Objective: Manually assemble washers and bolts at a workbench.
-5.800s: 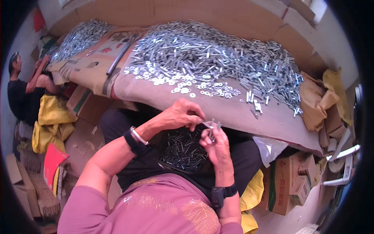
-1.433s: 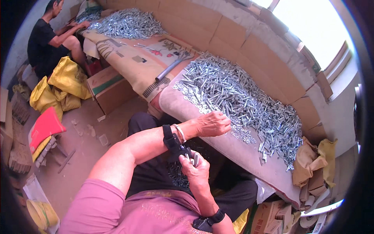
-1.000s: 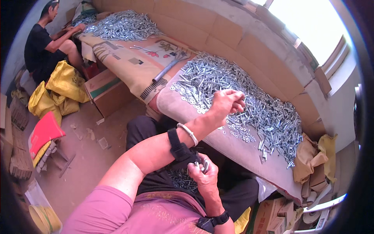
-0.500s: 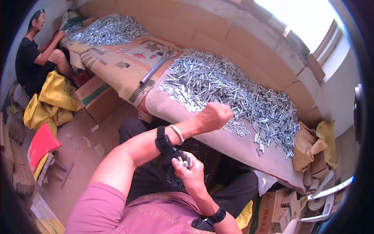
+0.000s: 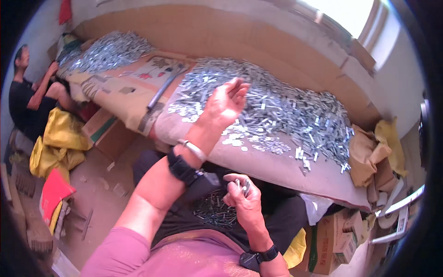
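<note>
My left hand (image 5: 227,102) is raised over a large pile of silvery metal bolts (image 5: 272,104), palm turned up. Its fingers are loosely bent and apart, and nothing shows in them. In front of my lap, my right hand (image 5: 247,203) is closed on a few short metal bolts (image 5: 243,185), their ends sticking up between thumb and fingers. Flat round washers (image 5: 272,144) lie along the pile's near edge, on a padded mauve surface (image 5: 277,165). Between my legs, below my hands, are more dark metal pieces (image 5: 214,210).
Farther left, a person in black (image 5: 27,99) sits by another bolt pile (image 5: 110,50). A grey tube (image 5: 161,91) lies on the patterned cloth (image 5: 110,90). Yellow sacks (image 5: 64,138) and a cardboard box (image 5: 106,134) stand at left, with more cartons (image 5: 330,240) at lower right.
My left hand has moved up and left from the washers, going from a closed fist to an opened, upturned palm. My right hand has shifted slightly right, still holding bolts. The view has shifted.
</note>
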